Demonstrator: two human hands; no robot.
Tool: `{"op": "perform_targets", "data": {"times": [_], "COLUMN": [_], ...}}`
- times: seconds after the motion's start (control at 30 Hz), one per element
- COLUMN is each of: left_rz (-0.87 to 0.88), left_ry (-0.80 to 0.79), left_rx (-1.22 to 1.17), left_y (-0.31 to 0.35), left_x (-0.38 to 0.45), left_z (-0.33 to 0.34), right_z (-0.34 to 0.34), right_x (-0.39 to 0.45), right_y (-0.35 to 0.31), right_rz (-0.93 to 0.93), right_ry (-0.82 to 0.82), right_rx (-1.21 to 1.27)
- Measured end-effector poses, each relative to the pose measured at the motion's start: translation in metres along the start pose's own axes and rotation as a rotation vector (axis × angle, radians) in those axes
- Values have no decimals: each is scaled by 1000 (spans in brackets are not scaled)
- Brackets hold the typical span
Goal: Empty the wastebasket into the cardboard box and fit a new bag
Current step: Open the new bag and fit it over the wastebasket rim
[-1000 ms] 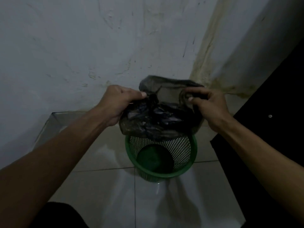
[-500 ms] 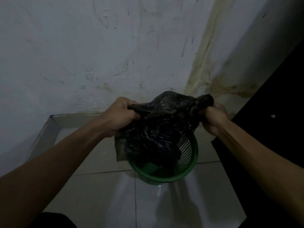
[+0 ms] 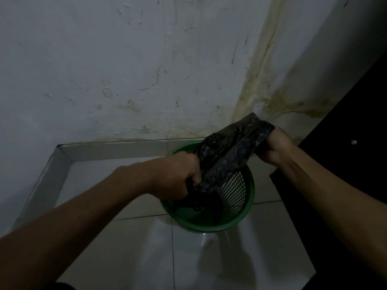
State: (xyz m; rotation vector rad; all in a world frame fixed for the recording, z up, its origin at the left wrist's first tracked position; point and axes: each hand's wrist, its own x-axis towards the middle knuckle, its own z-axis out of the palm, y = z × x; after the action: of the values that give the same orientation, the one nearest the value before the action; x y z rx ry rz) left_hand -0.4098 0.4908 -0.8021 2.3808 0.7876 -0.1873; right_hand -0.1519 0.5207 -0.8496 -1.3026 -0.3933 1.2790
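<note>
Crumpled black plastic bag [image 3: 228, 155] stretched over round green mesh wastebasket [image 3: 240, 208], left hand [image 3: 178, 176] gripping its lower end, right hand [image 3: 274, 147] gripping its upper end, white tiled floor [image 3: 136, 248]

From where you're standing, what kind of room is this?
Probably a plain indoor corner of a home or office: a stained, scuffed white wall, glossy floor tiles, and a green mesh wastebasket over which both hands hold a black bag.

1. I'm in the corner of a plain, dim room, probably in a home.
2. The white plaster wall [image 3: 125, 70] is scuffed, with yellowish damp stains [image 3: 261, 91] up the corner.
3. Glossy white floor tiles [image 3: 136, 248] and a tiled skirting [image 3: 117, 150] meet it.
4. A dark cabinet [image 3: 345, 153] stands on my right.
</note>
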Motion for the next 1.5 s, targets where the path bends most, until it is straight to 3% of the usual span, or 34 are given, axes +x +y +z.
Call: {"op": "perform_targets", "data": {"times": [0.13, 0.27, 0.33, 0.4, 0.47, 0.5, 0.53, 0.6, 0.67, 0.73, 0.9, 1.07, 1.13, 1.2, 1.3, 1.4, 1.5], "left_rz": [-218, -266, -266, -255, -300, -354, -427, -589, -617, -586, -648, -719, -749, -781, -839, -822, -834], "left_ry": [-254, -520, -565, -275, 241, 451, 535, 346, 120, 149, 492, 496, 505, 530, 466, 346, 283], "left_rx": [82, 68, 51, -126, -443, -502, -468, -318, -79, 13, -619, -744, -781, -881, -1258, -1353, -1344], "left_y": [2, 2, 0, -10, -23, -32, -37, -42, -39, -38, -46, -59, -66, -72, -70, -75, -74], "left_x": [9, 8, 3, 5, 11, 16, 21, 30, 36, 44, 41, 24, 20, 17, 18, 21, 26], "left_z": [12, 13, 3, -6, -10, -9, -7, 1, 10, 17, 5, 2, 5, 8, 6, 8, 8], "right_z": [-6, -17, -24, -30, -38, -43, -45, -49, -45, -42, -49, -76, -75, -68, -61, -56, -55], "right_x": [-6, -24, -32, -34, -30, -25, -25, -27, -39, -50, -45, -19, -18, -19, -15, -16, -14], "right_y": [-10, -15, -14, -14, -13, -13, -14, -14, -17, -19, -12, 22, 29, 29, 24, 18, 22], "right_rz": [-8, 58, 71, 68, 83, 75, 57, 0, -16, -5, -8, -66, -23, 50, 136, 208, 245], "right_ry": [-116, -328, -435, -461, -459, -466, -478, -513, -556, -625, -426, -251, -199, -113, -2, 59, 75], "right_rx": [-59, -99, -10, 42, 57, 61, 55, 39, 30, -3, -188, -801, -880, -809, -616, -387, -398]}}
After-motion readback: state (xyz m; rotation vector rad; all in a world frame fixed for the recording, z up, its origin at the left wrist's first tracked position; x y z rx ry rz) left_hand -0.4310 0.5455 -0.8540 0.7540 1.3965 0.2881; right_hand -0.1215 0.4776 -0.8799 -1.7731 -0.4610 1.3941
